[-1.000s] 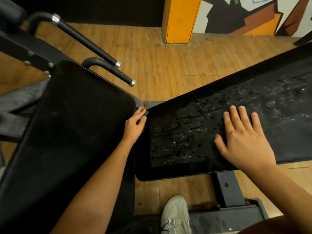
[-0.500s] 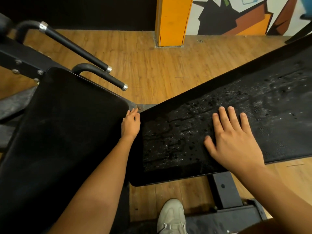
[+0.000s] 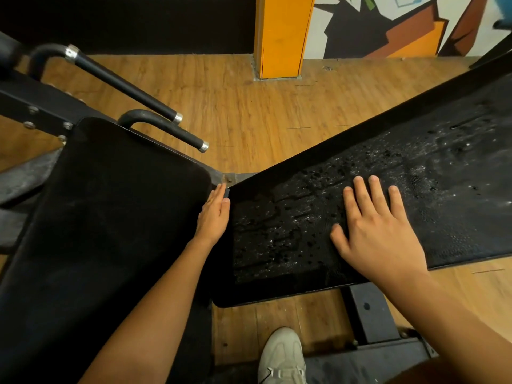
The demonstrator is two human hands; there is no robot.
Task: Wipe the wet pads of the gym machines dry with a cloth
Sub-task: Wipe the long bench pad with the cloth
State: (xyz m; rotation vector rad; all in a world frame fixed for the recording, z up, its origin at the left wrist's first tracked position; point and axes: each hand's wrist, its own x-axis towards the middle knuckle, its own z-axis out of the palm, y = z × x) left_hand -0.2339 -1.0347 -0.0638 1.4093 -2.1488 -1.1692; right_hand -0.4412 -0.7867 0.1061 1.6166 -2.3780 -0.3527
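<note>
A long black bench pad runs from the centre to the upper right, and its surface is covered in water drops. My right hand lies flat on this wet pad with the fingers spread and straight. A second black pad on the left looks dry. My left hand reaches into the gap between the two pads, fingers straight and together. Its fingertips touch a small grey-blue piece at the wet pad's corner; I cannot tell what that piece is. No cloth is plainly in view.
Two black handle bars with silver ends stick out behind the left pad. The machine's black steel frame and base sit under the wet pad. My white shoe stands on the wooden floor. An orange pillar rises at the back.
My left hand's fingers have closed together and slid deeper into the gap between the pads. My right hand stays flat on the wet pad. The view has shifted slightly.
</note>
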